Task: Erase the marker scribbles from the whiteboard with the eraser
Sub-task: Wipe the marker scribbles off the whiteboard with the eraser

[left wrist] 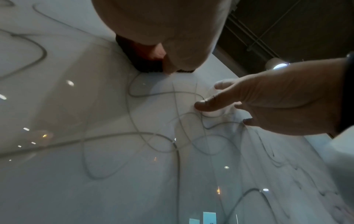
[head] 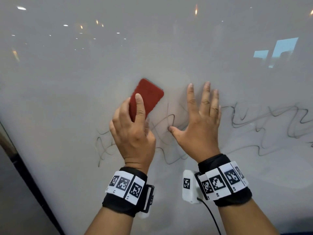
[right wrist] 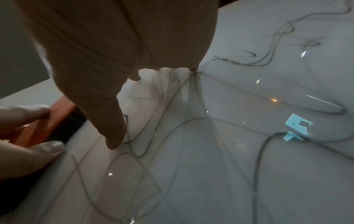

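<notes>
Whiteboard (head: pixel 169 48) fills my view; its dark left edge (head: pixel 20 165) runs diagonally at lower left, wide bare board above and to the far left. Marker scribbles (head: pixel 254 122) band across the middle, from lower left out to the right side, looping under both hands. My left hand (head: pixel 133 133) grips the red eraser (head: pixel 147 97): index finger laid along its back, thumb and other fingers curled round its sides, eraser tilted with top leaning right, pad side against the board just above the scribbles' left part. My right hand (head: pixel 199 122) is just right of the eraser, fingers straight and spread, thumb out toward the left, fingertips (right wrist: pixel 114 145) touching the board on the lines; can't tell if palm touches. Both wrists wear black bands with square-code tags (head: pixel 125 185); a black cable (head: pixel 210 216) hangs from the right one.
</notes>
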Tool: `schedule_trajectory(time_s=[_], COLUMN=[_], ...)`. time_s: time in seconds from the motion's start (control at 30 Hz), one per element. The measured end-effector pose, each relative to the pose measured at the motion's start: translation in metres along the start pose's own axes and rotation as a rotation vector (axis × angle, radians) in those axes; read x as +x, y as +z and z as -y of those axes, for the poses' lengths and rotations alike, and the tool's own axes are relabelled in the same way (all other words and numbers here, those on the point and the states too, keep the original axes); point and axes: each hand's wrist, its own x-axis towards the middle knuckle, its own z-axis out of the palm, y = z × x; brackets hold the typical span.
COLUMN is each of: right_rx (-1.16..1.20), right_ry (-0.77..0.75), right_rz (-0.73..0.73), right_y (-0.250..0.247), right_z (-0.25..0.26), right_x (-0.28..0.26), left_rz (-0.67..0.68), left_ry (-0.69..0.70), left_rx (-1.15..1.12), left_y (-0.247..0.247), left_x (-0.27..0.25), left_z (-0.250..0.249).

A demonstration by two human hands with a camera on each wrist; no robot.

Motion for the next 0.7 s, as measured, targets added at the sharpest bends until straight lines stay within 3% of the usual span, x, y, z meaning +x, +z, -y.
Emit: schedule_trajectory(time_s=[0.1, 0.27, 0.43, 0.5, 0.6, 0.7], right_rx=[0.010, 0.022, 0.035, 0.028, -0.003, 0.004], right_ry=[-0.002, -0.041, -0.079, -0.086, -0.085, -0.092], right_rz=[-0.004, 0.022, 0.022, 0.039, 0.045, 0.053], right_y=[0.001, -0.003, -0.003, -0.005, -0.008, -0.009], right_z=[0.002, -0.007, -0.014, -0.020, -0.030, -0.035], right_x=[0.000, -0.001, -0.002, -0.002, -0.004, -0.005], left_rz=[-0.005, -0.110, 0.009, -0.023, -0.104, -0.054], left_ry=[-0.004, -0.316, -0.024, -0.082, -0.290, -0.229], left_rx=[-0.010, -0.090, -0.047, -0.044, -0.096, -0.080], left_y=[0.000, 0.007, 0.014, 0.014, 0.014, 0.019], left_x=[-0.002, 0.016, -0.002, 0.002, 0.013, 0.005], left_z=[-0.002, -0.018, -0.045, -0.040, -0.040, -0.062])
